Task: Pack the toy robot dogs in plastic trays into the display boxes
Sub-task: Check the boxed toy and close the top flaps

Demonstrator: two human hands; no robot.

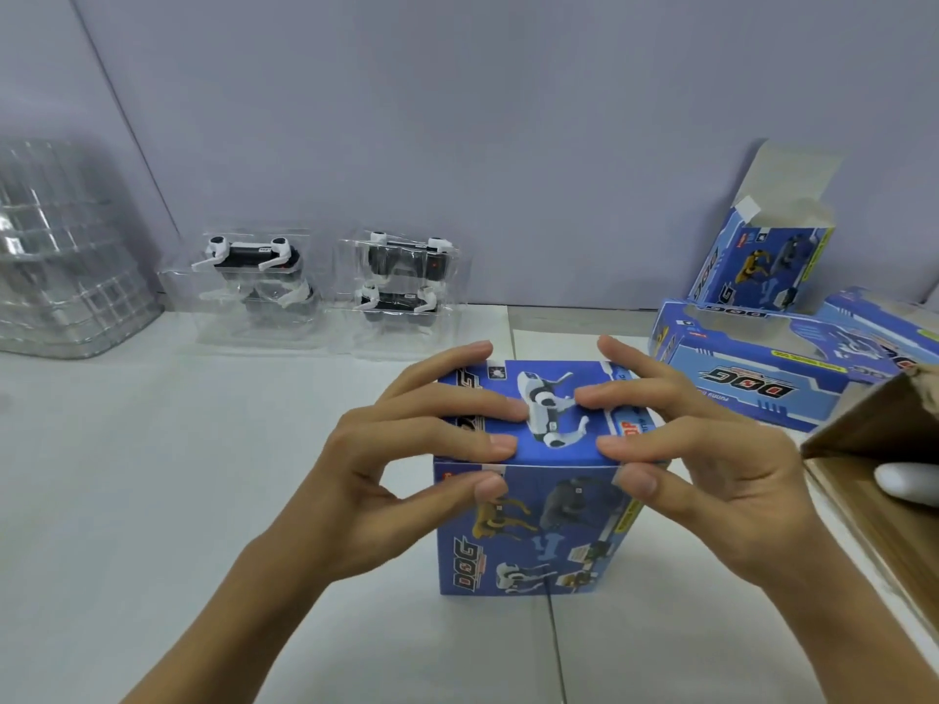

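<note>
A blue display box [533, 530] printed with robot dogs stands upright on the white table, its top flap closed. My left hand [406, 464] grips its top left edge, fingers on the lid and thumb on the front face. My right hand [711, 464] grips the top right edge the same way. Two clear plastic trays, each holding black-and-white toy robot dogs, stand against the back wall: one [254, 276] at left, the other [401, 282] to its right.
A stack of empty clear trays [66, 256] sits at the far left. At the right, one blue box [762, 266] stands with its flap open, and others [752, 368] lie flat. A brown cardboard carton [874, 449] is at the right edge.
</note>
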